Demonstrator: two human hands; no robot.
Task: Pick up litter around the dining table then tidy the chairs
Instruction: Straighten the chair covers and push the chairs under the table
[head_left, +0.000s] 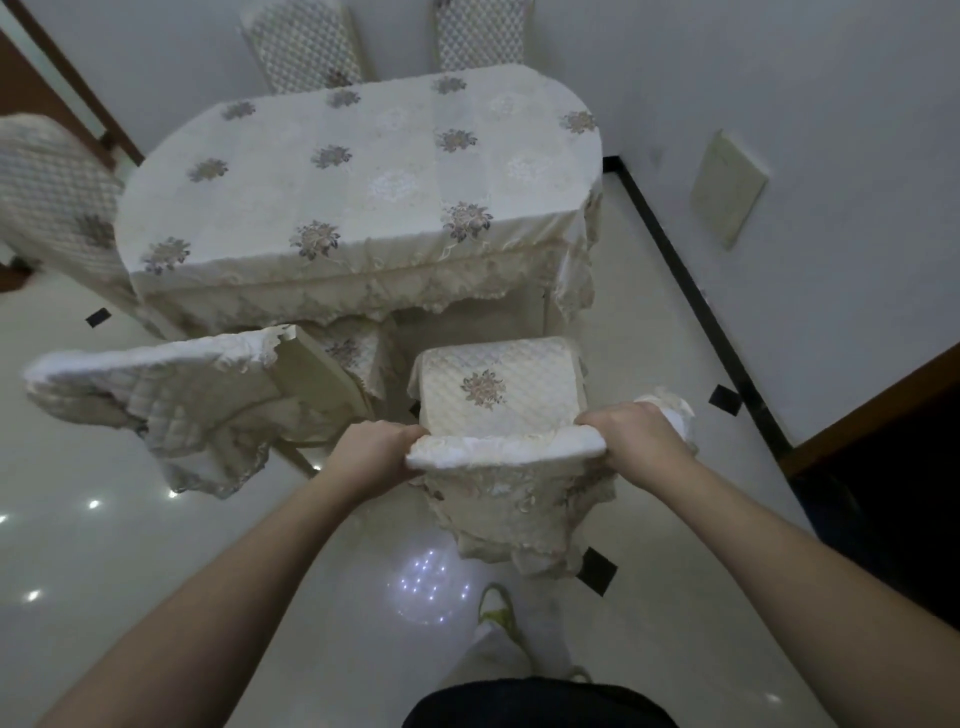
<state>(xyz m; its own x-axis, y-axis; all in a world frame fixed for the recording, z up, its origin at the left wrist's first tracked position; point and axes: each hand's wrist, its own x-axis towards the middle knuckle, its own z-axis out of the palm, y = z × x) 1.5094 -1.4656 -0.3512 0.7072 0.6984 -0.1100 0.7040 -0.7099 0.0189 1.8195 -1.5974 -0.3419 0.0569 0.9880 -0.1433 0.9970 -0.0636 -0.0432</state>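
A cream-covered chair (498, 384) with a flower on its quilted seat stands in front of me, facing the dining table (358, 171). My left hand (374, 452) grips the left end of its backrest top and my right hand (634, 436) grips the right end, fingers curled over the padded edge. A second covered chair (171, 384) stands to the left, turned at an angle to the table. The table wears a cream floral cloth with a lace hem.
Two more chairs (306, 47) stand at the table's far side and another chair (52, 197) at its left end. Black tape marks (597, 569) lie on the glossy tile floor. A white wall with a black skirting runs along the right. My foot (496, 613) is below the chair.
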